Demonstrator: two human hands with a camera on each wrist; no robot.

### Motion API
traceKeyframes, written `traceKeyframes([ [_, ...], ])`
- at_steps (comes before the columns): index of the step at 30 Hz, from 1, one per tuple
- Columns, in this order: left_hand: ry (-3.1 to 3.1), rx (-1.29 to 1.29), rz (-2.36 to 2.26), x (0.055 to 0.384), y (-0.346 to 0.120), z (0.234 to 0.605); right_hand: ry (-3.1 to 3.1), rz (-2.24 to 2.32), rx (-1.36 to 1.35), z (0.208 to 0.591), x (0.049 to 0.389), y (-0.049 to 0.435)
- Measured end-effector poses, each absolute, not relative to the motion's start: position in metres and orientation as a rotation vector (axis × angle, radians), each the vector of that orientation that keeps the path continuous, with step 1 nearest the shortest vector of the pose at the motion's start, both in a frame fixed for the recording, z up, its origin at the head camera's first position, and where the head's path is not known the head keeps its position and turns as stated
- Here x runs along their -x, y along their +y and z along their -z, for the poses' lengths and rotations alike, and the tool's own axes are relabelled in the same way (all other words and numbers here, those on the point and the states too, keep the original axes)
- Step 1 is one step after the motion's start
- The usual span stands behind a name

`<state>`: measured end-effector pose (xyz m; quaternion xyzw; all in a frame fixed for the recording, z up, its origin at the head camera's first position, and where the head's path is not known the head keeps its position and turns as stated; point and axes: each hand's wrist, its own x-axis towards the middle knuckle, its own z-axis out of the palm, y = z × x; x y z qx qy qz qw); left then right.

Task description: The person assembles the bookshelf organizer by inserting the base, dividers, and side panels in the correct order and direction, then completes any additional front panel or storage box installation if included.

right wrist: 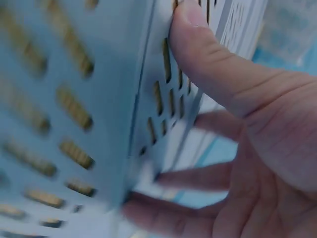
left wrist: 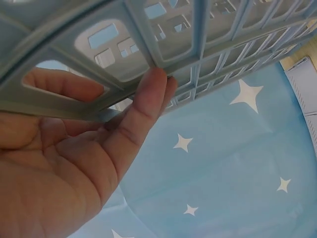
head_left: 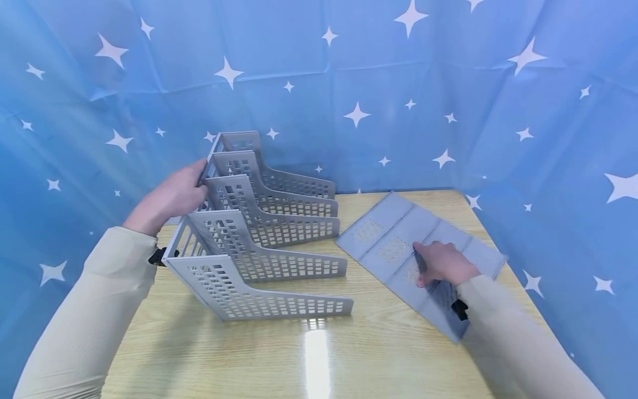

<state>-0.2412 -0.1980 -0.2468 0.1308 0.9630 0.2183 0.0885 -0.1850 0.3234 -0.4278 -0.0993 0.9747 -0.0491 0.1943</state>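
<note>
A grey plastic file rack [head_left: 294, 263] with several perforated upright dividers stands on the table at the left. My left hand [head_left: 174, 191] grips a bar of its slatted back; in the left wrist view the fingers [left wrist: 143, 99] curl round the frame [left wrist: 193, 64], some passing through an opening. To the right, a flat grey folding panel [head_left: 389, 244] with crease lines and slotted patches lies at an angle. Over it is my right hand [head_left: 443, 263], thumb and fingers spread. The right wrist view shows the thumb [right wrist: 198, 39] against the slotted surface [right wrist: 163, 99] and fingertips touching lower down.
A wooden table [head_left: 279, 354] carries both things. Blue cloth with white stars [head_left: 309, 61] hangs behind and along both sides. The panel's far corner reaches the table's back edge, and its right corner overlaps the right edge.
</note>
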Motion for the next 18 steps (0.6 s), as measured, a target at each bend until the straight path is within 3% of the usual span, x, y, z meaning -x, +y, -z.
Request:
traceKeyframes([
  [18, 2.885, -0.36, -0.679, 0.238, -0.201, 0.247, 2.812, 0.087, 0.103, 0.427, 0.186, 0.274],
])
